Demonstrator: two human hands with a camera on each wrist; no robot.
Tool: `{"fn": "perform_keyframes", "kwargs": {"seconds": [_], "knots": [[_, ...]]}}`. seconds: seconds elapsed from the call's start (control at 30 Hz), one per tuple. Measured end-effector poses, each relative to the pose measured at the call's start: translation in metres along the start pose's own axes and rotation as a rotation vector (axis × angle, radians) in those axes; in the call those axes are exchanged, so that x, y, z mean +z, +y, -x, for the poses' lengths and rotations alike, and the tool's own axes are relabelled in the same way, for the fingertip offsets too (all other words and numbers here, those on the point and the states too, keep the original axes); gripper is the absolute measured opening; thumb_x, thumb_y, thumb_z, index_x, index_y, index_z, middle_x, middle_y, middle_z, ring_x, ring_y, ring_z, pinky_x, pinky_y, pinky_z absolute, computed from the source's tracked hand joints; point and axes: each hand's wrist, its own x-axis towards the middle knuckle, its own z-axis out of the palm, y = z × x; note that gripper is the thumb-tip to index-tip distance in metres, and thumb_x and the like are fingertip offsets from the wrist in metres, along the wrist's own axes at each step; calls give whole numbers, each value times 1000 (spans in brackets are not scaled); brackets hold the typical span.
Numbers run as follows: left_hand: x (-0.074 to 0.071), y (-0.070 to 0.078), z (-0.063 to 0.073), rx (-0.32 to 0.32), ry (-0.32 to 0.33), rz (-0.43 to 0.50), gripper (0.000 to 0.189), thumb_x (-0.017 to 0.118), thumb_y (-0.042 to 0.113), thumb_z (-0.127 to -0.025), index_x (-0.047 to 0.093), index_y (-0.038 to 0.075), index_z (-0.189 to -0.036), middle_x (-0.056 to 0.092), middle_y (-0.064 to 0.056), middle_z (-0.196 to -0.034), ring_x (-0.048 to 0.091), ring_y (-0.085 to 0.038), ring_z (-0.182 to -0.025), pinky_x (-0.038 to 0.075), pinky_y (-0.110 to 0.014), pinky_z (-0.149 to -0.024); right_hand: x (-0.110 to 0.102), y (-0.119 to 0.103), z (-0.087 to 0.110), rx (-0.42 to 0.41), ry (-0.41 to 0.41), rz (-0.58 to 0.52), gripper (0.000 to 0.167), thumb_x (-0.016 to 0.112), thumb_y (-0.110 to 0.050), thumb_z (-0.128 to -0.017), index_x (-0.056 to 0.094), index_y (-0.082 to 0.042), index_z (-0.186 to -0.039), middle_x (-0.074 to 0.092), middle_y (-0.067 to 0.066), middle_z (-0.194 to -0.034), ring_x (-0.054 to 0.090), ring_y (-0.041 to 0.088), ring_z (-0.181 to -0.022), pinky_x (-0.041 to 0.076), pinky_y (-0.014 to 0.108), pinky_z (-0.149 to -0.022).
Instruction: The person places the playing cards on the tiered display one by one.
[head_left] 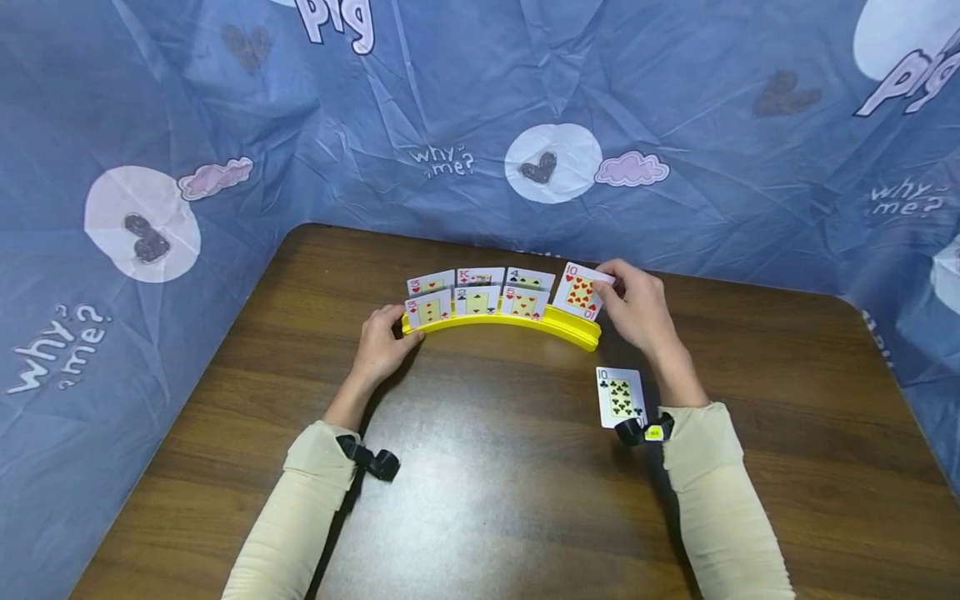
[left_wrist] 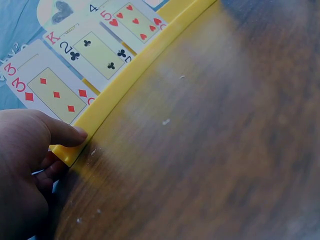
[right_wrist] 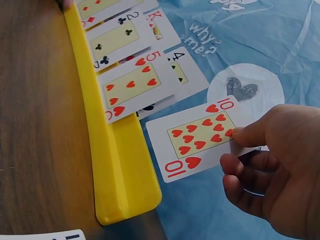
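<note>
A curved yellow playing card holder (head_left: 510,319) stands on the table with two rows of cards upright in it. In front are the three of diamonds (left_wrist: 56,95), two of clubs (right_wrist: 120,40) and five of hearts (right_wrist: 132,85); behind them, partly covered, a red three, a king and a four. My left hand (head_left: 381,344) grips the holder's left end, thumb on the front. Between thumb and fingers my right hand (head_left: 637,307) pinches the ten of hearts (right_wrist: 195,137) by its edge, at the holder's right end. Whether that card touches the holder, I cannot tell.
A ten of clubs (head_left: 621,396) lies face up on the brown wooden table (head_left: 487,467), right of centre, partly covered by the right wrist camera (head_left: 632,432). Blue printed cloth (head_left: 465,100) hangs behind the table and along its sides.
</note>
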Motion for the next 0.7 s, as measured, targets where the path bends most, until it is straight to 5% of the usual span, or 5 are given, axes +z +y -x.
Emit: {"fn": "perform_keyframes", "kwargs": {"seconds": [0.7], "knots": [[0,1,0,-3,5,-4,29,74,7,-82,68,-4,-108,67,-22,-104,56,-35,-99,40,-42,-87,9,3,2,0,-27,20,16,61,-8,-96,68,0,-108,67,18,-91,56,27,-80,40,35,-73]]}}
